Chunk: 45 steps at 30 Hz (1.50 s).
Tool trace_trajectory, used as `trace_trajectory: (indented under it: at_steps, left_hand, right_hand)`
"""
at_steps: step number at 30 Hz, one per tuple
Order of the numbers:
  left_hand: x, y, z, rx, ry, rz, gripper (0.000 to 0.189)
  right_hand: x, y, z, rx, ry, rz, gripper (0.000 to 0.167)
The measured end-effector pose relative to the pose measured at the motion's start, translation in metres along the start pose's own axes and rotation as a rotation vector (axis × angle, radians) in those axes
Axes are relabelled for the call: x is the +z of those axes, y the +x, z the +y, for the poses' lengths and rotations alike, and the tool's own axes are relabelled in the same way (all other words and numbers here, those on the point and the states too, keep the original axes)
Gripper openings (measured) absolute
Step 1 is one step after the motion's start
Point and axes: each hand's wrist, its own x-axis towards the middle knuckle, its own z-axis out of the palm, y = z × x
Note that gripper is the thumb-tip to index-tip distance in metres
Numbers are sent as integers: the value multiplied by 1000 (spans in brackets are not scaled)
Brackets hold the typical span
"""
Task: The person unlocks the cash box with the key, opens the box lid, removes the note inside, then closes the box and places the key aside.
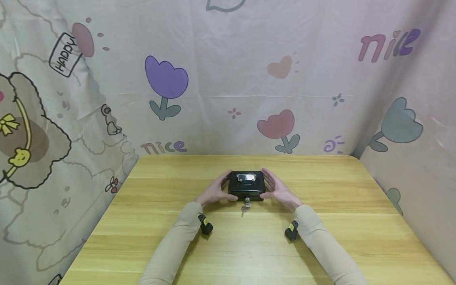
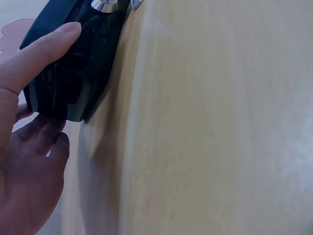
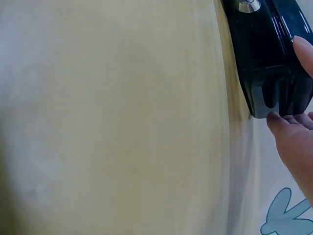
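A small black cash box (image 1: 246, 189) sits on the wooden table, its silver carry handle (image 1: 246, 177) folded on the lid. From its front lock hangs a bunch of small keys (image 1: 244, 209). My left hand (image 1: 215, 191) holds the box's left end, thumb at the front and fingers around the side and back. At the opposite end, my right hand (image 1: 281, 192) holds it the same way. In the left wrist view the thumb lies along the front of the box (image 2: 80, 68). The right wrist view shows fingertips (image 3: 275, 119) right at the side wall.
The light wooden table (image 1: 142, 237) runs up to a printed cloth backdrop (image 1: 221, 79) with tulips and lettering. More cloth hangs at the left and right sides. A small black wrist camera (image 1: 205, 225) sits on the left sleeve, another (image 1: 291, 231) on the right.
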Motion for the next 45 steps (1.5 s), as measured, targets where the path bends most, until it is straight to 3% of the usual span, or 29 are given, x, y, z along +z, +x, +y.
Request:
trace_trajectory:
  at_steps: [12, 21, 30, 33, 37, 45]
  left_hand:
    - [-5, 1, 0, -25, -100, 55, 106]
    - [-4, 2, -4, -24, -125, 118, 92]
    - [4, 9, -1, -15, 4, 260, 81]
    - [7, 10, 2, -23, 34, 315, 75]
    - [10, 13, 5, -41, 57, 382, 69]
    - [12, 20, 5, -56, 58, 482, 60]
  right_hand:
    - [-6, 2, 1, -24, -26, 10, 96]
    - [-4, 5, -4, 33, -14, 101, 80]
    - [1, 11, -4, 95, -14, 292, 68]
    - [4, 12, -5, 99, 37, 347, 68]
    - [6, 15, -7, 76, 116, 373, 67]
    - [11, 17, -11, 61, 164, 384, 65]
